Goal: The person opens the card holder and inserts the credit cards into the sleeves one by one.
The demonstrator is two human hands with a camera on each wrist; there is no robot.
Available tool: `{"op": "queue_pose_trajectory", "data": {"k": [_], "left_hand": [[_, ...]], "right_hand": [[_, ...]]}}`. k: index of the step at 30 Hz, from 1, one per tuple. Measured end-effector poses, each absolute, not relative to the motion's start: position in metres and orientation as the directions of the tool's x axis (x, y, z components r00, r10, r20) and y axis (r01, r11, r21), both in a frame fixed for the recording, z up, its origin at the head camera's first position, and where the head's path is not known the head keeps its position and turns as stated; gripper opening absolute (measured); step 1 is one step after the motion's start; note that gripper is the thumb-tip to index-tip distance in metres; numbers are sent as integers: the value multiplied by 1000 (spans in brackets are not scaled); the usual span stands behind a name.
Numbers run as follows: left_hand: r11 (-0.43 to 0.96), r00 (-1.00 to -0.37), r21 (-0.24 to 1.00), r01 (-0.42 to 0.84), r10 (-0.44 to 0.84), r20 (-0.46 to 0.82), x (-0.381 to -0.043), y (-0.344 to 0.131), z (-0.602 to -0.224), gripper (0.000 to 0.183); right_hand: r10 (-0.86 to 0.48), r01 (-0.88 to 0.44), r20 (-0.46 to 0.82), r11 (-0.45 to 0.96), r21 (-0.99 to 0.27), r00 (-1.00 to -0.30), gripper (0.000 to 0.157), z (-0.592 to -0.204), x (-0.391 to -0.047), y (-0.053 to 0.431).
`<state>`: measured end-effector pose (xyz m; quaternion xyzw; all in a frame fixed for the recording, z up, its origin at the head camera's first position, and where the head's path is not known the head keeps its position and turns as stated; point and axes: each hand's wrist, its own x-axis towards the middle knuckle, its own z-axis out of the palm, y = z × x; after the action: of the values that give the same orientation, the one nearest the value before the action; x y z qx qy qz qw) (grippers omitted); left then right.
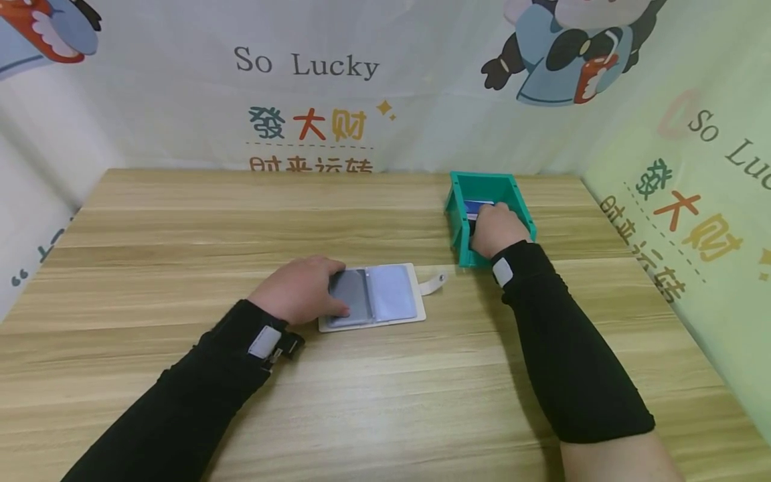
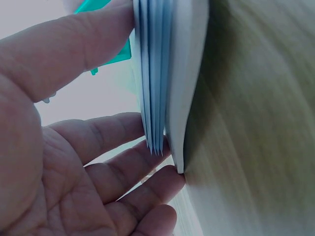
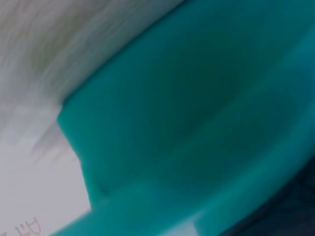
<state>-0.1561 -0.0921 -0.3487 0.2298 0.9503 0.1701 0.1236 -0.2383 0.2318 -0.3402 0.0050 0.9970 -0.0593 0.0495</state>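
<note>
Booklet [image 1: 394, 293] of clear sleeves lies spread on the wood table [image 1: 361, 395], just left of and nearer than the green bin [image 1: 488, 179]. Left hand [image 1: 301, 288] has its left side, thumb over the sleeves, fingers curled at the edge. Right hand [image 1: 498, 229] is down in the bin, beside a blue flat item [image 1: 478, 207]. Fingertips hidden, right wrist view mostly blurred green wall; can't tell if it has a grip.

My read: pick-from-bin step, left steadying. Next move calls for a firm pinch on one piece and a lift clear of the bin walls, booklet held put.

Booklet look: off-white cover, left page greyish, right page pale blue, short strap [image 1: 434, 284] with a snap sticking out right. Left wrist view shows several thin sleeves stacked, edges slightly fanned.
</note>
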Motion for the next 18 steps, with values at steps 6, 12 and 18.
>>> {"op": "queue_pose_trajectory", "data": {"k": [6,12,18], "left_hand": [[839,-865,381,388,475,-165,-156,-92,-349,75],[843,-865,376,384,471,-172,-156,-91,-347,75],[844,-866,373,385,471,-170,-155,-91,-347,76]], "right_hand": [[-28,-20,-79,995,-100,-996,34,-342,-238,233],[-68,-62,-47,991,-122,-997,20,-340,-238,234],[-87,-82,-28,988,-132,-996,15,-342,-238,234]]}}
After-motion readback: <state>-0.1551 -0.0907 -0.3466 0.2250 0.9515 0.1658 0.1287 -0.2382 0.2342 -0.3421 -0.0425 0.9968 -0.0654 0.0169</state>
